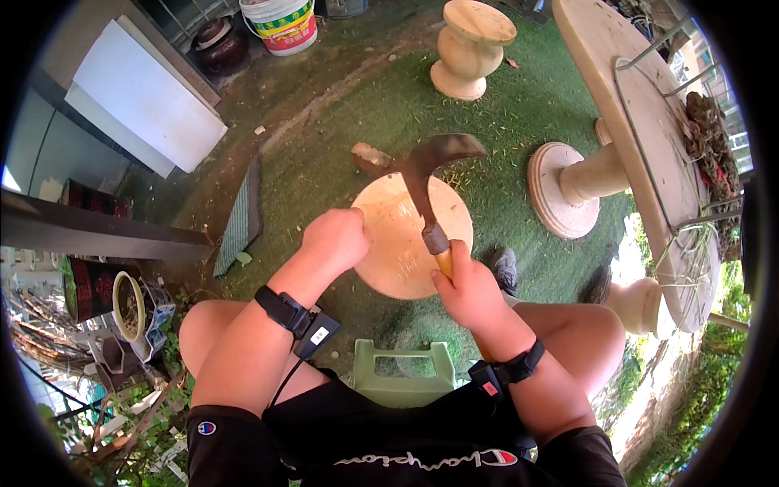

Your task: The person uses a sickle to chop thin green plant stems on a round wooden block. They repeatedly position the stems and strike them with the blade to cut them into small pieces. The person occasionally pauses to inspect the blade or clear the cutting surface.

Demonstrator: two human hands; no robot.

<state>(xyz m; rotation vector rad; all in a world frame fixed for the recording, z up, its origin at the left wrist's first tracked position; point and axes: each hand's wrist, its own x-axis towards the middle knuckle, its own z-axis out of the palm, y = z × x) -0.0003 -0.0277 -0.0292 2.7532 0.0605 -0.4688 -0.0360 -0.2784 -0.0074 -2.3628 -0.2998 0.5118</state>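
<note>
My right hand (471, 286) is closed round the wooden handle of a billhook-like curved blade (426, 164), which is raised over a round stone stool top (395, 243). The blade's rusty dark metal curves to the right at its tip. My left hand (338, 237) is a fist at the stool top's left edge; whether anything is inside it is hidden. Thin pale shreds lie on the stool top. Behind it, a broken brick (372, 159) lies on the green ground, partly next to the tool's dark metal.
A second stone stool (467, 55) stands ahead. A stone table (639, 122) with a metal rack is at the right. White boards (143, 97) lean at the left, near a paint bucket (283, 27) and a dark jar (219, 45). A dark beam (109, 225) juts in from the left.
</note>
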